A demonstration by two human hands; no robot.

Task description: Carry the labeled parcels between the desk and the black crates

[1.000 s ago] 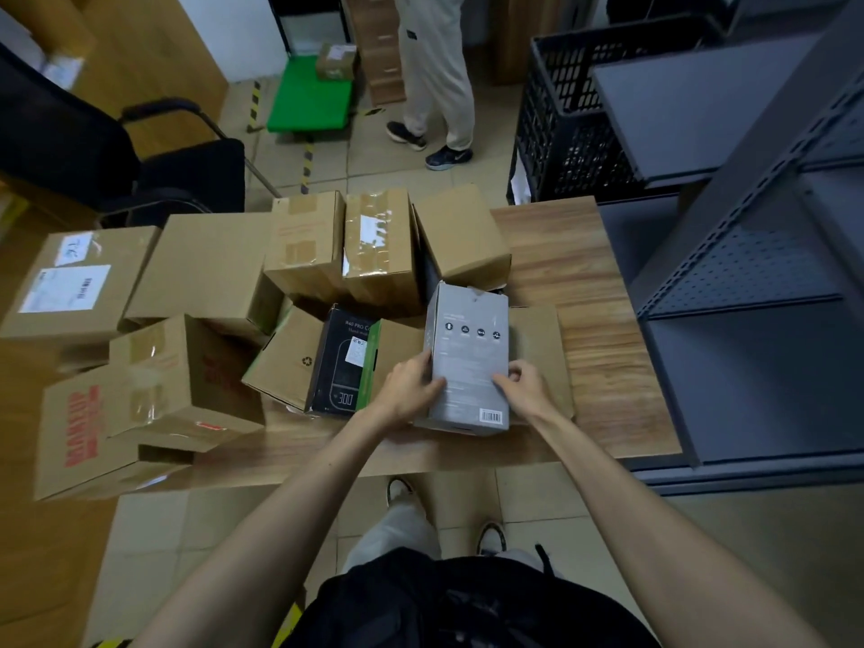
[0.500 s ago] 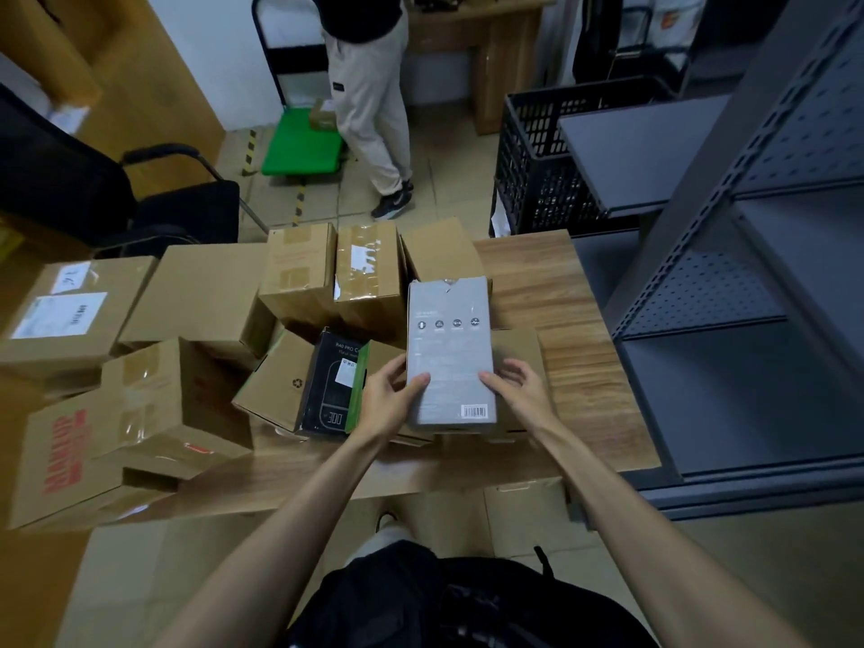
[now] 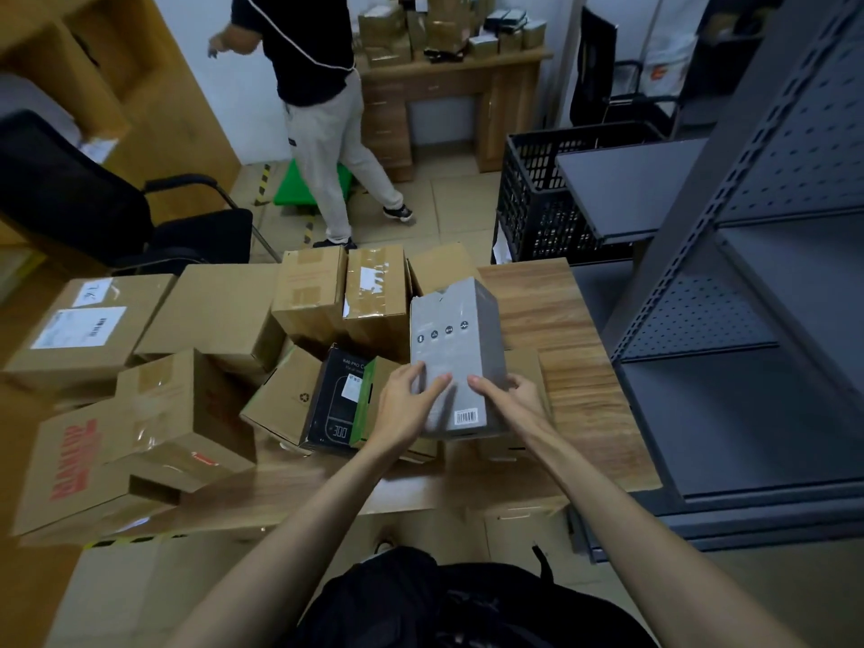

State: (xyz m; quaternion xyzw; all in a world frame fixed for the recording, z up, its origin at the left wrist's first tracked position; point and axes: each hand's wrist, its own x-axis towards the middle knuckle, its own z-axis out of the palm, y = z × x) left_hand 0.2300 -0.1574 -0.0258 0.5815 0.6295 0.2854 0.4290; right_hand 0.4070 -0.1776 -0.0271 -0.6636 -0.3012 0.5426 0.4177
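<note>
Grey parcel [image 3: 456, 362] lifted above the desk [image 3: 551, 320], gripped at its near end by left hand [image 3: 404, 404] and right hand [image 3: 514, 399], barcode up, likely for steadiness; black crate [image 3: 537, 198] beyond the desk.

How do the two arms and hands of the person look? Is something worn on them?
Both forearms are bare up to the frame edge: no sleeves show. The left hand and the right hand wear no gloves, and no watch, ring or bracelet shows. Below the arms, dark black clothing covers the body.
</note>
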